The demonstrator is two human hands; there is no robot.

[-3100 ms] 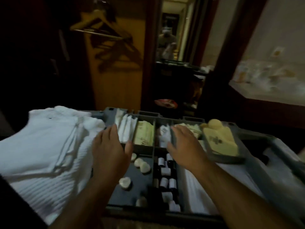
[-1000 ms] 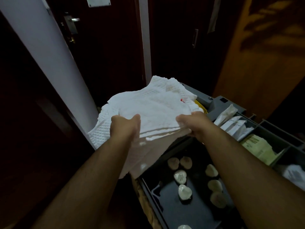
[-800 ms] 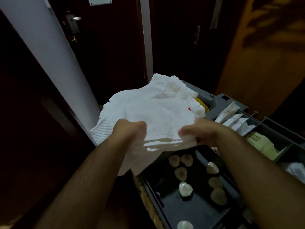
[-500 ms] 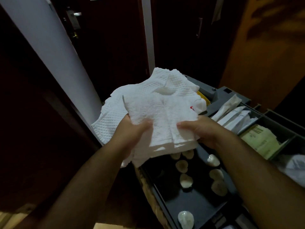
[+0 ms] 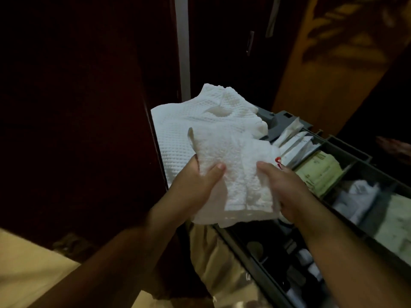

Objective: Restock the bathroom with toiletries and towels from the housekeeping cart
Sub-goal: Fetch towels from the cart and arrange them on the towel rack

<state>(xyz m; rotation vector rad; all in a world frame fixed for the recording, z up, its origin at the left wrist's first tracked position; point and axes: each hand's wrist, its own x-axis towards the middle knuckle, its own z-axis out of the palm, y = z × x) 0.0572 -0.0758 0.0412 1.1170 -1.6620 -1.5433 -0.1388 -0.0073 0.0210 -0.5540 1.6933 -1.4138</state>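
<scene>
While left hand (image 5: 195,183) and right hand (image 5: 287,190) pinch the folded towel (image 5: 235,165), thumbs on top, best lift it level off the stack (image 5: 200,121) at 12 o'clock.

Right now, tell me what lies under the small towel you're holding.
The left hand and right hand grip the small towel. Beneath its far edge lies a white waffle-weave stack on the grey cart. The towel covers the stack's near part and whatever sits directly below.
</scene>
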